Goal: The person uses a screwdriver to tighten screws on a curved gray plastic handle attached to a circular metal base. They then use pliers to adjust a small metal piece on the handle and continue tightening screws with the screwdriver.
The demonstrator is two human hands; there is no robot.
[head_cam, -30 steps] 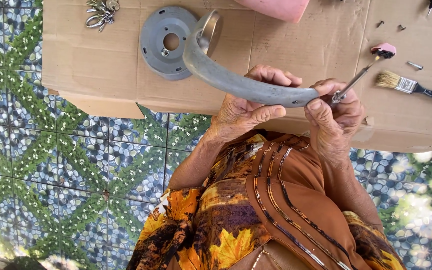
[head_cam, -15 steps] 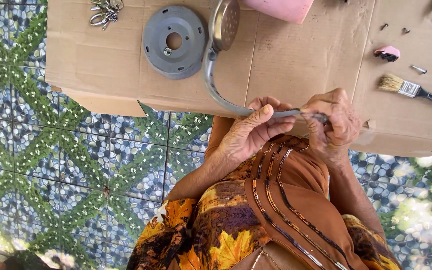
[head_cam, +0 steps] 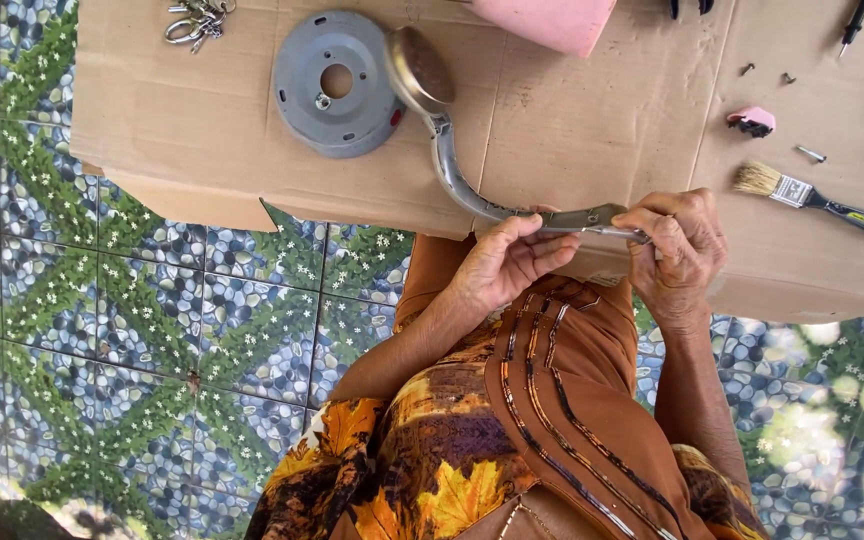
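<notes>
While half a second ago the curved grey metal arm with a round cup at its far end [head_cam: 449, 165] stood with that cup higher up, near the pink block [head_cam: 552, 20], we now see the cup lowered against the rim of the grey round metal disc with a centre hole [head_cam: 335, 82], so the piece has swung slightly and settled for work at its near end. Our left hand [head_cam: 507, 262] is closed loosely around the arm's near end, below and right of the disc. Our right hand [head_cam: 674, 245] pinches what seems a thin metal tool, pressed to that end; its tip is hard to make out. The arm's long axis runs from the hands up and left, cup toward the disc. A wooden-handled paintbrush [head_cam: 812, 200] lies far right of the disc on the brown cardboard sheet [head_cam: 202, 150]
</notes>
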